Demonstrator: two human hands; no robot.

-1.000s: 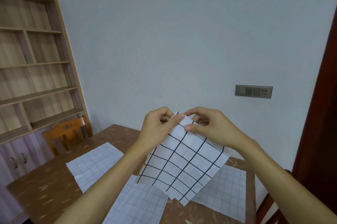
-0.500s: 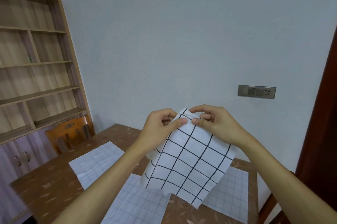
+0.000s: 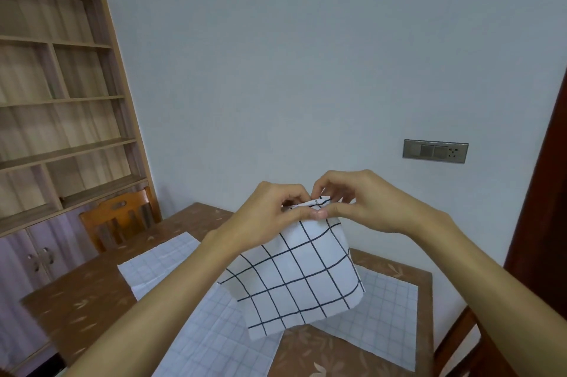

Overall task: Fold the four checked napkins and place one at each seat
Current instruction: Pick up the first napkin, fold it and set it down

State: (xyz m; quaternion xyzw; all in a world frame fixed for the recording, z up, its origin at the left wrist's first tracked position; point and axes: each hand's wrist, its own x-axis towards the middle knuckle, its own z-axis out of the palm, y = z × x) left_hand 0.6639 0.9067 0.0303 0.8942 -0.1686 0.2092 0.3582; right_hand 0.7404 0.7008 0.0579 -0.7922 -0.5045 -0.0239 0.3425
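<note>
A white napkin with a wide black check (image 3: 294,278) hangs in the air over the table, doubled over. My left hand (image 3: 270,214) and my right hand (image 3: 362,201) pinch its top edge close together, fingertips almost touching. Three more napkins with a finer grey check lie flat on the brown table (image 3: 76,303): one at the far left (image 3: 159,263), one near the front (image 3: 214,343), one at the right (image 3: 386,312). The held napkin hides part of the front and right ones.
An orange wooden chair (image 3: 119,220) stands at the table's far left side, before a wooden bookshelf (image 3: 55,119). Another chair's frame (image 3: 460,336) shows at the right edge, beside a dark red door (image 3: 546,223). A wall socket plate (image 3: 435,151) sits above the table.
My hands have drawn closer together at the napkin's top edge. The napkin now hangs shorter and squarer, with its lower part swung right and up.
</note>
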